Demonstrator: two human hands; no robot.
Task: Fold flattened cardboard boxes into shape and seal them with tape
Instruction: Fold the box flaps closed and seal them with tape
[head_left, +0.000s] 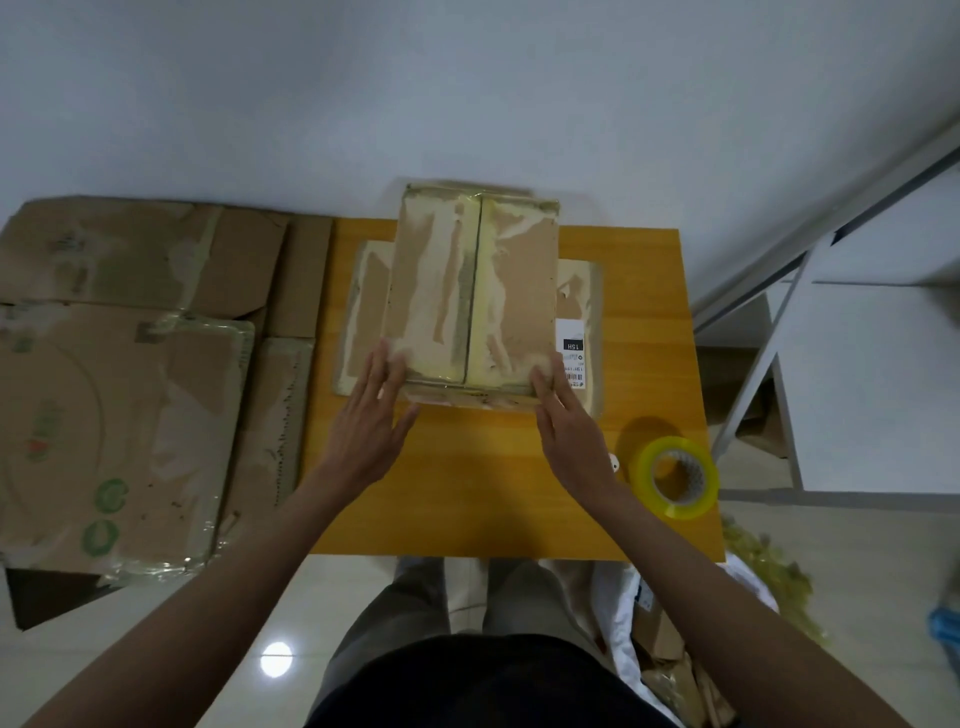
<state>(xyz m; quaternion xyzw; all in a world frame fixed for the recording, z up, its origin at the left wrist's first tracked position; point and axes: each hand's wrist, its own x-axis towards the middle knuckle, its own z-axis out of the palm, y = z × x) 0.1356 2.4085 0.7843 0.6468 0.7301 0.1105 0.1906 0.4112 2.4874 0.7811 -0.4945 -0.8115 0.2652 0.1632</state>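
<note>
A folded-up cardboard box (475, 291) stands on the orange table (488, 488), its top flaps closed along a taped centre seam. It rests on a flattened box (579, 306) with a white shipping label. My left hand (371, 415) lies flat with fingers spread against the box's near left corner. My right hand (563, 421) presses its near right corner, fingers extended. Neither hand grips anything. A roll of yellowish clear tape (675, 475) sits on the table right of my right hand.
Several flattened cardboard boxes (119, 395) are stacked to the left of the table. A white metal shelf frame (763, 358) stands at the right. Cardboard scraps and crumpled tape (670, 654) lie on the floor near my legs.
</note>
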